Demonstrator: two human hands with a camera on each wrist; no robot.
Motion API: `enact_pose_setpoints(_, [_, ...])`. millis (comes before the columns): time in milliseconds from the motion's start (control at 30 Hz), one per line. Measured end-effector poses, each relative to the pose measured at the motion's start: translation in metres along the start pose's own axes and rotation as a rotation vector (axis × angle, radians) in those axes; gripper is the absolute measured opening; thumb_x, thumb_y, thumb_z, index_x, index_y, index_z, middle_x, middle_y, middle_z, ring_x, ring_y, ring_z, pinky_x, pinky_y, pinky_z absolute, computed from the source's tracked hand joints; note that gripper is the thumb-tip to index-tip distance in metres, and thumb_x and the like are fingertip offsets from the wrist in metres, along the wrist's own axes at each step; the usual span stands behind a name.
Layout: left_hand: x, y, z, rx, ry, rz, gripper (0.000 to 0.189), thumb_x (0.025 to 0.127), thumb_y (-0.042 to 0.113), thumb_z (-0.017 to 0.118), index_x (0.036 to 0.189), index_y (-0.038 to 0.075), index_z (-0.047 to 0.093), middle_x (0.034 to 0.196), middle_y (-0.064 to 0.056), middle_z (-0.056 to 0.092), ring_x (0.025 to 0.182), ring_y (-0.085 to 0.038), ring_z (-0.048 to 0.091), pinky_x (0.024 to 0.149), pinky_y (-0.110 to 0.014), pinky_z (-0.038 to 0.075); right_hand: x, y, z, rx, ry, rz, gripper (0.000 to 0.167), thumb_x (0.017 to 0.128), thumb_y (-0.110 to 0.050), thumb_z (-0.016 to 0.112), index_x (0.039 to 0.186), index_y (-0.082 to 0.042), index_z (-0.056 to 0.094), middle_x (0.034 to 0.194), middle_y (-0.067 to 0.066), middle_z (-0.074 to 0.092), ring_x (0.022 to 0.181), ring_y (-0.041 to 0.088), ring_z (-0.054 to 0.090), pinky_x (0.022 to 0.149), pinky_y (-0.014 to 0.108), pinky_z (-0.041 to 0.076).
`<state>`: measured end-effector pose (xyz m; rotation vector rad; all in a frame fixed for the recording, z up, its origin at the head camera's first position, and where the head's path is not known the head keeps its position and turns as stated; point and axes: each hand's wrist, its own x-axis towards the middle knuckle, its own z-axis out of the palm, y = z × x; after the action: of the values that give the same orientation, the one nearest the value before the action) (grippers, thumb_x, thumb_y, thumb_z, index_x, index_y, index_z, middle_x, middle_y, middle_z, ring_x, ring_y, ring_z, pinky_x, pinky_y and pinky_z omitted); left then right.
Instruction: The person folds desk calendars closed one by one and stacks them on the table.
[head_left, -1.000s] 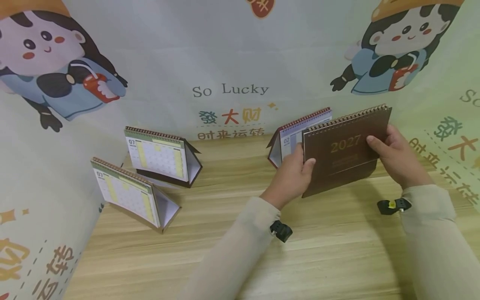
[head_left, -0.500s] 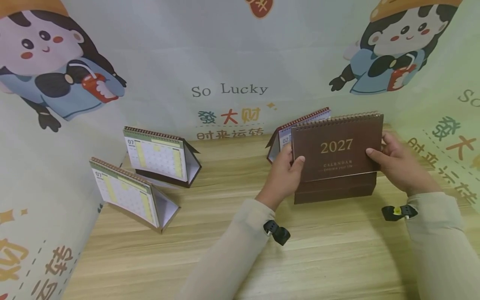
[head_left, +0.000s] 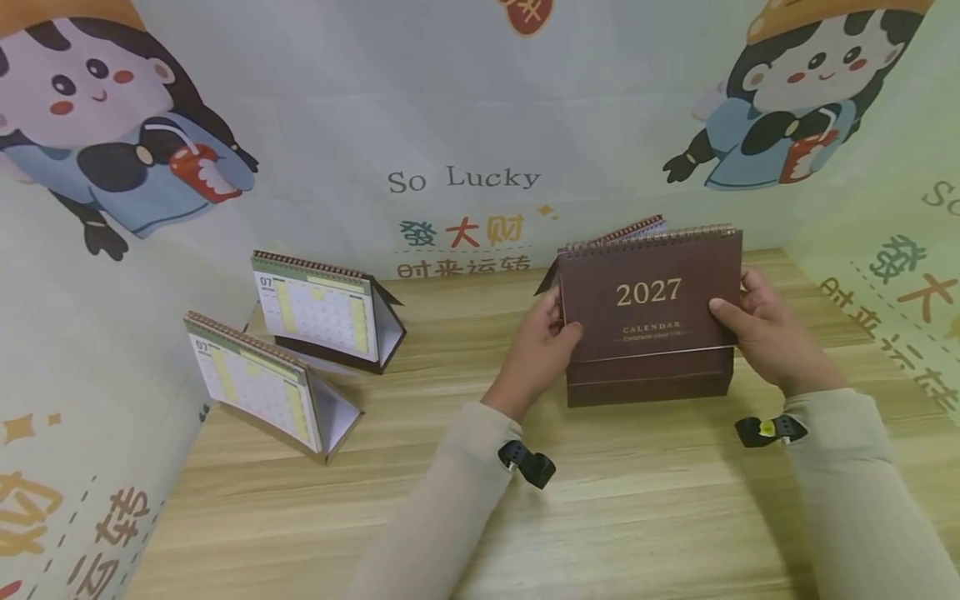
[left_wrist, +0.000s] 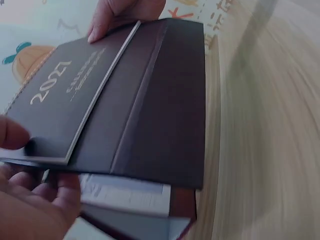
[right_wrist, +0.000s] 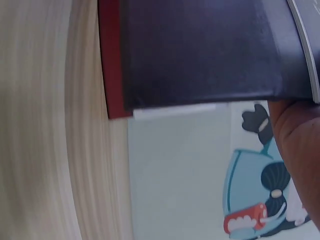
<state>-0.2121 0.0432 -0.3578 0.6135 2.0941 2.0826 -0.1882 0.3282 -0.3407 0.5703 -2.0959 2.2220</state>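
Note:
A dark brown desk calendar (head_left: 650, 315) with gold "2027" lettering faces me upright, its coil along the top. My left hand (head_left: 531, 354) grips its left side edge, thumb on the cover and fingers behind. At the opposite edge my right hand (head_left: 780, 337) pinches it the same way. In the left wrist view, the brown base flap (left_wrist: 165, 105) hangs below the cover sheet. Mostly hidden behind stands another desk calendar with a red coil (head_left: 637, 225); its printed page (left_wrist: 125, 195) shows under the brown one in the left wrist view.
Two tent-shaped desk calendars with green-topped pages stand on the left, a rear one (head_left: 318, 308) and a nearer one (head_left: 251, 383). They rest on a wood-grain table (head_left: 420, 467). A printed cloth backdrop (head_left: 465, 100) rises at the back and both sides.
Both hands have brought the brown calendar leftward and turned it from a tilt to face me squarely. It now covers more of the red-coil calendar. The two left calendars stay put.

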Motion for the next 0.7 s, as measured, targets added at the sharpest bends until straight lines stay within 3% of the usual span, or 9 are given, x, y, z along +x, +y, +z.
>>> enact_pose_setpoints(133, [-0.007, -0.007, -0.022, 0.033, -0.104, -0.057, 0.066, 0.099, 0.001, 0.048, 0.157, 0.023, 0.025, 0.14, -0.01, 0.054, 0.115, -0.022, 0.061, 0.088, -0.035, 0.054, 0.003, 0.005, 0.012, -0.016, -0.027, 0.006, 0.034, 0.106, -0.009, 0.044, 0.137, -0.016, 0.034, 0.114, -0.001, 0.066, 0.094, 0.013, 0.07, 0.075, 0.027, 0.057])
enact_pose_setpoints(300, [-0.019, -0.01, -0.048, 0.088, -0.172, -0.171, 0.056, 0.104, 0.007, 0.047, 0.154, 0.025, 0.03, 0.129, -0.015, 0.058, 0.106, -0.027, 0.065, 0.083, -0.04, 0.057, 0.011, 0.009, 0.032, -0.043, -0.024, 0.06, 0.035, 0.106, -0.011, 0.045, 0.138, -0.016, 0.03, 0.111, -0.001, 0.067, 0.091, 0.014, 0.07, 0.074, 0.029, 0.058])
enact_pose_setpoints(567, [-0.034, -0.004, -0.077, 0.129, -0.184, -0.189, 0.053, 0.105, 0.007, 0.043, 0.153, 0.023, 0.027, 0.14, -0.017, 0.049, 0.101, -0.032, 0.066, 0.075, -0.044, 0.059, 0.023, 0.015, 0.058, -0.11, -0.032, 0.133, 0.034, 0.106, -0.013, 0.045, 0.137, -0.013, 0.029, 0.108, 0.0, 0.067, 0.09, 0.015, 0.071, 0.073, 0.033, 0.059])
enact_pose_setpoints(700, [-0.039, 0.0, -0.089, 0.147, -0.227, -0.201, 0.052, 0.106, 0.008, 0.041, 0.152, 0.022, 0.024, 0.144, -0.017, 0.045, 0.103, -0.032, 0.066, 0.074, -0.043, 0.059, 0.025, 0.018, 0.067, -0.12, -0.041, 0.159, 0.037, 0.106, -0.011, 0.044, 0.139, -0.01, 0.026, 0.109, 0.002, 0.066, 0.089, 0.017, 0.071, 0.073, 0.035, 0.059])
